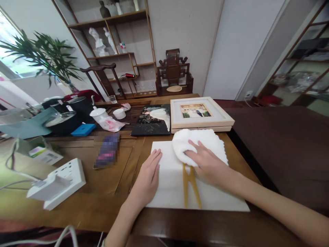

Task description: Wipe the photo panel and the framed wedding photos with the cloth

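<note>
In the head view there are two bare hands and, between and under them, one white rectangular flat board (167, 193) on a brown wooden table (102, 195). There is one fluffy white cloth (213, 140) with a scalloped edge, and one mustard-yellow forked shape (186, 192) on the board. One black rectangular panel with a white figure (151, 128) lies beyond the left hand; one pale wooden picture frame (200, 124) lies beyond the right. One white power strip (77, 173) sits well to the left of the left hand.

The cloth and right hand cover the top of the yellow shape; whether it is printed or separate is hard to tell. A pixelated patch blurs a purple item (106, 151) left of the left hand.

The left hand (147, 175) lies flat, grasping nothing, along the board's left edge. The right hand (209, 163) presses on the cloth, directly beneath its fingers; whether they pinch it, I cannot tell.
</note>
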The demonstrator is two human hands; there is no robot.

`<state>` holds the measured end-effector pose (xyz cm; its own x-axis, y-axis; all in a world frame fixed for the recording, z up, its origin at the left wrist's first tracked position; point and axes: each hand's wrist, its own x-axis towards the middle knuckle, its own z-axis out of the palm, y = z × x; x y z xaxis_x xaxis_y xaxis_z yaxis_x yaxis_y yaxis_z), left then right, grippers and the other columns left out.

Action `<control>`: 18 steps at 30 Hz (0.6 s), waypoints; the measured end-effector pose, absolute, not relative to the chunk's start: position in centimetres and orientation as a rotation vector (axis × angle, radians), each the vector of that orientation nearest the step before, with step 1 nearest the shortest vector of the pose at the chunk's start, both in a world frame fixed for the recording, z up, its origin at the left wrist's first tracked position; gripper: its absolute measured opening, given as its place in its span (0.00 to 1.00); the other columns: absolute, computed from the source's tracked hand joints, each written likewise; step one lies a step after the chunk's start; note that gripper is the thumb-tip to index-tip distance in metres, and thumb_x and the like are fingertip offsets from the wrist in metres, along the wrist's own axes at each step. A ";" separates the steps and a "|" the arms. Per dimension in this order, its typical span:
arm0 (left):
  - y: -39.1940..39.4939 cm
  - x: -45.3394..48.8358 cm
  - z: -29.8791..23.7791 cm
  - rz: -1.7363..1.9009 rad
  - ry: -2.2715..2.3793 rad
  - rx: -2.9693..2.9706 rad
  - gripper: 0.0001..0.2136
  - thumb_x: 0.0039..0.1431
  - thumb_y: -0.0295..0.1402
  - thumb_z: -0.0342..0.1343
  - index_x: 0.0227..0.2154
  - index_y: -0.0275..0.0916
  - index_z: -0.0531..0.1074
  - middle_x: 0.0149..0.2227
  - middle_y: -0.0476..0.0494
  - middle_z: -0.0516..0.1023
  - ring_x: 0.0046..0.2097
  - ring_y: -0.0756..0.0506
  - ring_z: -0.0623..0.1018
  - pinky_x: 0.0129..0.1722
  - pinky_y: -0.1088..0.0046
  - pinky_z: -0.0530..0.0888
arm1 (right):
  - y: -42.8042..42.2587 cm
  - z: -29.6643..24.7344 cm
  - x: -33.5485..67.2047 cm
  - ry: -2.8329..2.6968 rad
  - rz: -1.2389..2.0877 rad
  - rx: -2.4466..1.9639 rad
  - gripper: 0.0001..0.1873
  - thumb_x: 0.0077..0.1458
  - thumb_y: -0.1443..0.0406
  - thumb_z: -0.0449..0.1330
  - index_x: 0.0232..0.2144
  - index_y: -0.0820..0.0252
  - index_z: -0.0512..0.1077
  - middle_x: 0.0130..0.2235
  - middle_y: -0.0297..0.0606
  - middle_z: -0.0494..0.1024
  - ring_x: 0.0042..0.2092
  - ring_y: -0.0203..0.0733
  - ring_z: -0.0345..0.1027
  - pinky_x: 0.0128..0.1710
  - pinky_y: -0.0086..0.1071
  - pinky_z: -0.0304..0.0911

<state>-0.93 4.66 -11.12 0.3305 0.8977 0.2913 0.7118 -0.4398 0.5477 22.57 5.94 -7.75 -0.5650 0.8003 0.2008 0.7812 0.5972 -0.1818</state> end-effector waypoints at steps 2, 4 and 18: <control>4.7 -0.9 -11.1 0.798 1.443 2.277 0.20 0.65 0.31 0.39 0.58 0.33 0.61 0.62 0.35 0.61 0.65 0.43 0.57 0.63 0.56 0.57 | 6.9 -7.4 22.0 -2.609 0.086 -1.288 0.34 0.42 0.81 0.48 0.54 0.66 0.65 0.57 0.53 0.66 0.63 0.59 0.48 0.58 0.57 0.49; 4.7 -0.9 -11.1 0.793 1.444 2.276 0.20 0.65 0.31 0.38 0.57 0.31 0.61 0.62 0.34 0.61 0.65 0.42 0.57 0.63 0.55 0.57 | 6.5 -7.1 21.6 -2.671 0.048 -1.243 0.31 0.43 0.81 0.49 0.51 0.65 0.69 0.59 0.53 0.63 0.63 0.62 0.47 0.58 0.58 0.47; 4.9 -1.1 -11.3 0.796 1.420 2.278 0.21 0.65 0.31 0.38 0.58 0.32 0.61 0.62 0.34 0.60 0.65 0.43 0.57 0.63 0.54 0.56 | -0.4 -8.4 22.3 -2.787 0.140 -0.782 0.17 0.48 0.73 0.54 0.37 0.54 0.78 0.62 0.39 0.61 0.63 0.57 0.47 0.59 0.58 0.47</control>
<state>-1.08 4.86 -11.32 0.3433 0.8968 0.2790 0.7061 -0.4423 0.5530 22.27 -0.43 -8.38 -0.8271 0.5229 0.2059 0.4996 0.8520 -0.1567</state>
